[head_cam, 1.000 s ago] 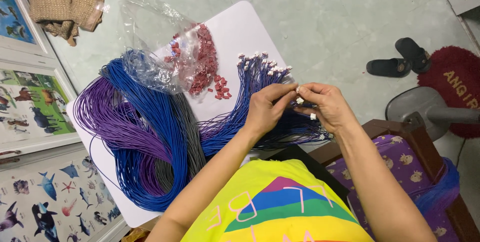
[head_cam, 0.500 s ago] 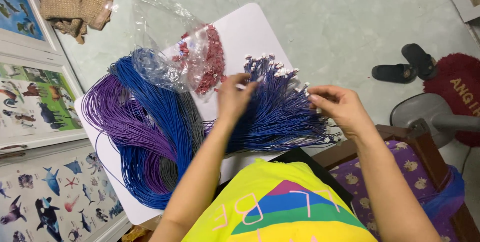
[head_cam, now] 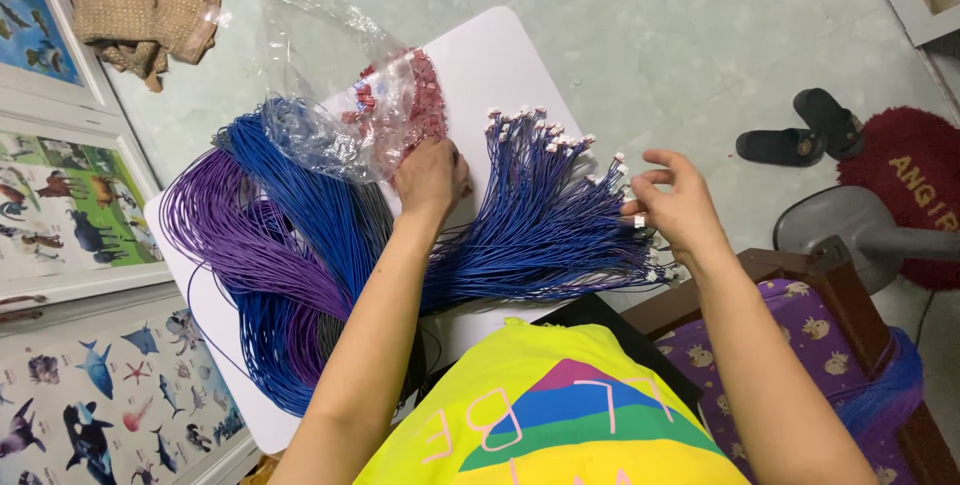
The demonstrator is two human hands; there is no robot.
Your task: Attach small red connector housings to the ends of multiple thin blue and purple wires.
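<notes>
Here the left hand [head_cam: 430, 177] is reaching fwd, fingers curled down into the pile of small red connector pieces [head_cam: 405, 115] spilling from the clear plastic bag [head_cam: 320, 85]; it looks like it's pinching one up, but the knuckles are hiding the fingertips, so can't tell if anything's gripped yet. The right hand [head_cam: 680, 207] is hovering at the far-right edge of the fanned blue wires [head_cam: 540, 225], thumb and forefinger closing narrow on a white-tipped wire end, other fingers spread loose.

Both hands are working apart, w/ the wire fan lying between them on the white table [head_cam: 480, 55]. Left of the fan, a thicker looped bundle of blue and purple wires [head_cam: 260, 255] is lying across the table, partly under the bag.

Step in hand, by my read: fetching one red piece while the other hand is keeping a wire end ready. Next move is calling for bringing piece and wire tip together over the table, lining the tip up w/ the piece's opening; small parts, so a firm pinch on both is needed.
</notes>
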